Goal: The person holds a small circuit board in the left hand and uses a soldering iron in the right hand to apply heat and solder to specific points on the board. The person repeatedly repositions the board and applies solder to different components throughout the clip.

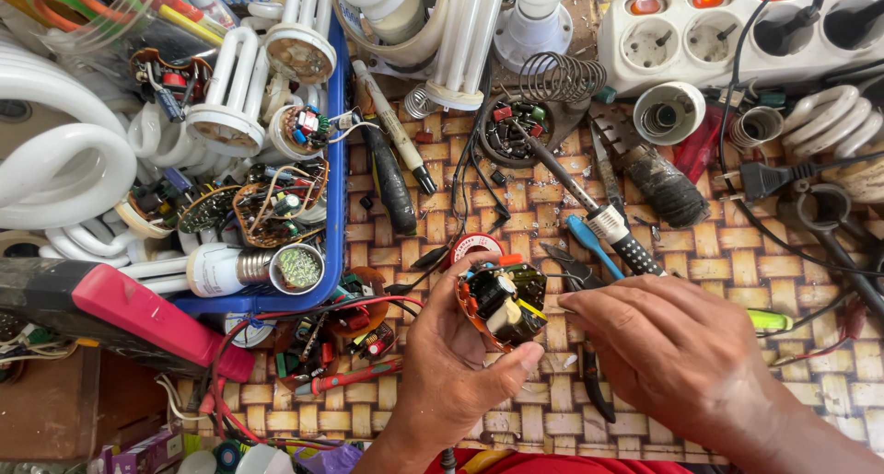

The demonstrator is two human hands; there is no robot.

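A woven-pattern table (709,262) fills the view, crowded with parts; nothing of the room beyond shows. Both wrists are cut off at the bottom edge. The left hand (451,364) has its fingers clamped round a round circuit board (502,301), held just above the table's middle. The right hand (672,350) pinches at the board's right edge; what its fingers grip is hidden. Pliers (589,345) lie partly beneath it. A blue basket (336,189) of lamp tubes sits left, a power strip (737,28) top right.
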